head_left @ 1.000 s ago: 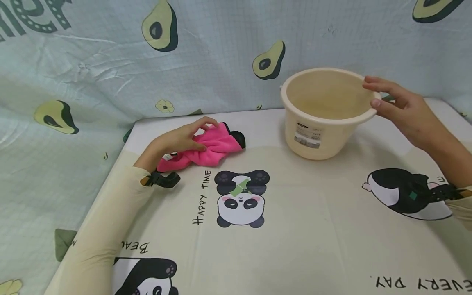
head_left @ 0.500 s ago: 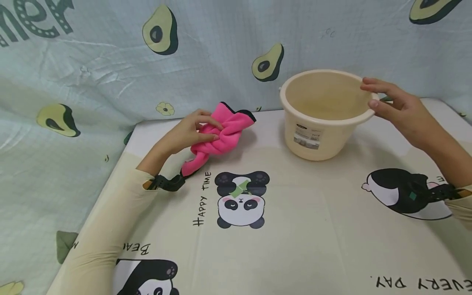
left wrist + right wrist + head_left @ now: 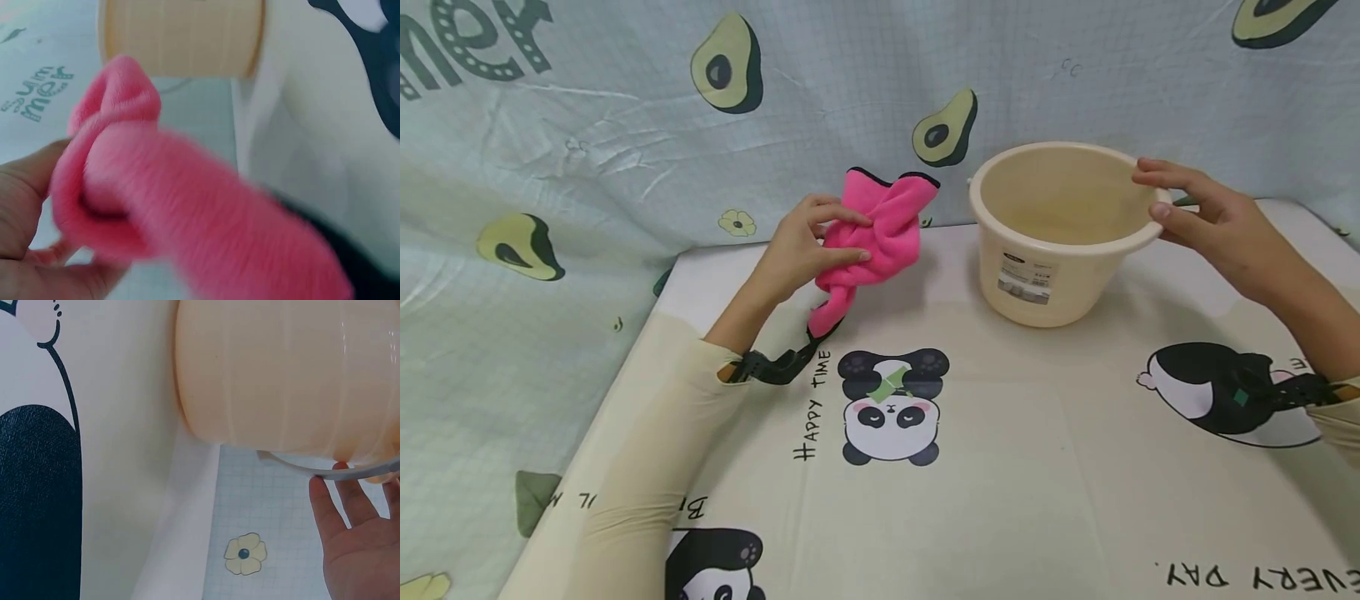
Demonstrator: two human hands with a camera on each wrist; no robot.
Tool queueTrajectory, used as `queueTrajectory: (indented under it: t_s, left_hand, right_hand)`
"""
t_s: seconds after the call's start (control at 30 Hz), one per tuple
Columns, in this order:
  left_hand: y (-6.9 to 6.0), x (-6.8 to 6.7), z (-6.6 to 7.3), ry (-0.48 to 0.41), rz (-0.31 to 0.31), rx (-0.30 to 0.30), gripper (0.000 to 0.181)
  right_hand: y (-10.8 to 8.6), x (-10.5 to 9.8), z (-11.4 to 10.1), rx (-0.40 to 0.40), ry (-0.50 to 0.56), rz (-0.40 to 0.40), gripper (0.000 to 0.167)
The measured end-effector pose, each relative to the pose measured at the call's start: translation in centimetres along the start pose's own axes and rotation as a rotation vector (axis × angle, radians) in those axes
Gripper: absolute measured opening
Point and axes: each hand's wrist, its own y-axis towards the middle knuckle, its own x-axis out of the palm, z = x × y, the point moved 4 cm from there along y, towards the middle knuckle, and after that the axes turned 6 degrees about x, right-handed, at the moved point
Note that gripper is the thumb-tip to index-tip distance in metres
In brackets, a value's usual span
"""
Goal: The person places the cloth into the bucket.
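In the head view, my left hand [image 3: 805, 242] pinches a pink cloth [image 3: 891, 221] between thumb and fingers, raised off the table. The plush cloth is twisted into a knot with black-edged ends; one end hangs down toward the wrist strap. In the left wrist view the cloth [image 3: 181, 194] fills the middle, with the left hand [image 3: 44, 225] behind it. A cream plastic bucket [image 3: 1045, 279] stands upright to the right. My right hand [image 3: 1213, 217] holds its right rim. In the right wrist view, the fingers lie along the outside, by the grey handle [image 3: 325, 474].
The bucket bears a printed label [image 3: 1025, 277] on its front. A light tablecloth [image 3: 1000, 483] with panda prints covers the table. Behind it hangs a pale avocado-patterned curtain [image 3: 842, 83], close to the table's back edge.
My left hand has lifted the pink cloth off the table and moved it up and right, toward the bucket. My right hand and the bucket have stayed in place.
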Motion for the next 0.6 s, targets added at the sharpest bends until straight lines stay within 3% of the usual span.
queueTrajectory:
  t_s: [0.1,0.23,0.5,0.6]
  left_hand:
    - [0.4,0.4,0.6,-0.115,0.038,0.018,0.039]
    - [1.0,1.0,1.3,-0.231,0.044,0.041,0.038]
    - [1.9,1.4,3.1,-0.261,0.075,0.150,0.031]
    - [2.2,1.5,3.4,-0.262,0.095,0.159,0.029]
  right_hand:
    - [0.1,0.0,0.1,0.003,0.026,-0.013,0.048]
    - [0.2,0.2,0.3,0.019,0.071,-0.051,0.050]
    - [0.2,0.0,0.5,0.027,0.075,-0.087,0.052]
    - [0.5,-0.2,0.6,0.039,0.061,-0.105,0.053]
